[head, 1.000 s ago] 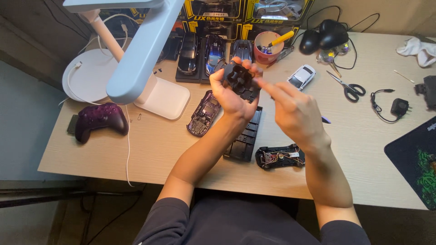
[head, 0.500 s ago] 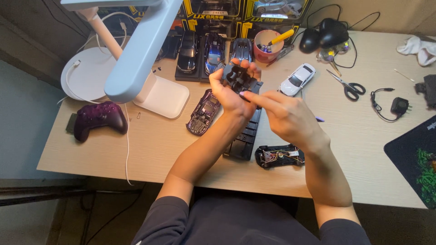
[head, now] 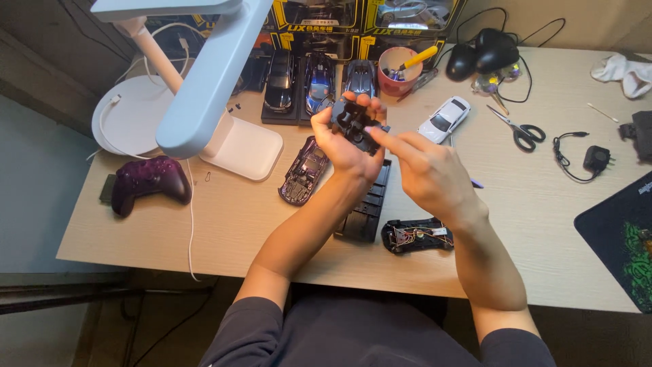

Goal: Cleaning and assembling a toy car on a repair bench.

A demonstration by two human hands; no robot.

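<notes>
Right hand (head: 435, 178) drawn closer, forefinger touching black car part (head: 354, 124), left hand (head: 346, 146) cupped closed around it

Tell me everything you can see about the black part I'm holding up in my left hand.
The black part is a small, chunky piece that looks like moulded plastic, with raised blocks and recesses on the side facing up; finer detail is too small to tell. It is held above the table, clear of it, in front of the row of model cars. The left hand cups it from below, with fingertips curled over its far edge. The right hand reaches in, its extended finger touching the part's right side.
</notes>
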